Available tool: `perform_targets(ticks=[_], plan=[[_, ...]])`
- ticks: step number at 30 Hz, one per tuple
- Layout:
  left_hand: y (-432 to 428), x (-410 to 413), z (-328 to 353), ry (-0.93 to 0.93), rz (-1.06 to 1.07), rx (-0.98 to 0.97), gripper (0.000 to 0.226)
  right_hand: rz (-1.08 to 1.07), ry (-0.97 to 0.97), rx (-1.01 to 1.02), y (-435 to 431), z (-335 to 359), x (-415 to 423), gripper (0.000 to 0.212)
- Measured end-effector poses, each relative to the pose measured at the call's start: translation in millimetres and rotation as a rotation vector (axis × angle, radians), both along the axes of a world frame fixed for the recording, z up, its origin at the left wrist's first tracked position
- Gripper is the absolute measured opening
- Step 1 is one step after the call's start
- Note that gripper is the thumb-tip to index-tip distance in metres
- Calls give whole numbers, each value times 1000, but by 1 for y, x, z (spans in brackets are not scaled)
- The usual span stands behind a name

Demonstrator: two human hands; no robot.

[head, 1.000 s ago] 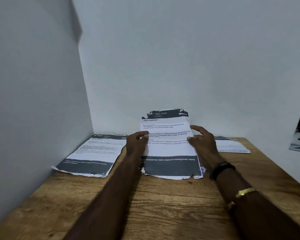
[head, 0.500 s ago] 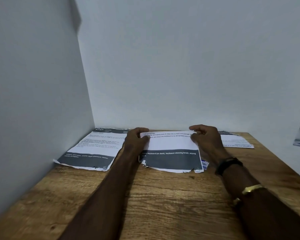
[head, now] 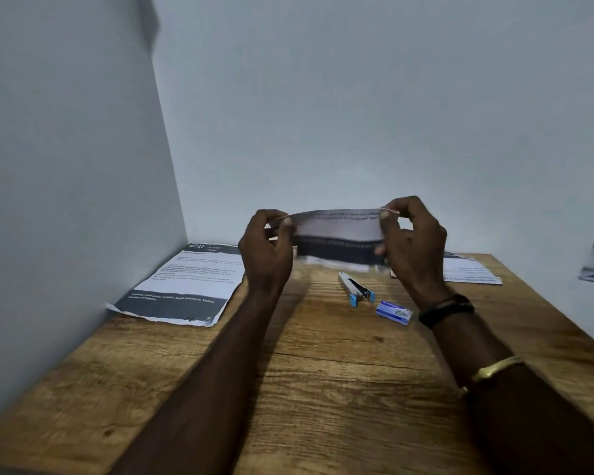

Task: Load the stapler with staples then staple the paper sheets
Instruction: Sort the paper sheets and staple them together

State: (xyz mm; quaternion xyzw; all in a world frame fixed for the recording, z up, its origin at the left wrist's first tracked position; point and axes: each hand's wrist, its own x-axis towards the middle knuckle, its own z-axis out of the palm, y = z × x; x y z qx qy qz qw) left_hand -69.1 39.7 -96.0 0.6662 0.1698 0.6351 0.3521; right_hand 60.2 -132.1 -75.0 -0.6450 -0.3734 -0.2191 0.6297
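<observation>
Wooden bench (head: 323,389), corner: sheets (head: 336,231) now lifted above stapler (head: 355,289), each end pinched by left hand (head: 266,250) and right hand (head: 414,241) fingers, uncovering stapler and staple box (head: 394,312) beside it; loading likely next.

The near half of the wooden table (head: 323,389) lies bare, crossed only by the two forearms. Farther in, the stapler (head: 355,289) and the staple box (head: 394,312) sit close together right of centre, a narrow gap between them. The folded sheets (head: 336,231), held up by the left hand (head: 266,250) and right hand (head: 414,241), hang over the far middle. A printed sheet (head: 186,286) covers the far left corner against the left wall (head: 66,200); another sheet (head: 467,270) lies far right.
</observation>
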Motion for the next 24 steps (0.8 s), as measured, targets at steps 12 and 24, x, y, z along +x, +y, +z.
perform_targets(ticks=[12,24], plan=[[13,-4,-9,55,-554,-723,30,97,131,-66,-9,-16,10,31],[5,-6,-9,-30,-668,-819,58,-27,319,-302,-2,-31,24,21]])
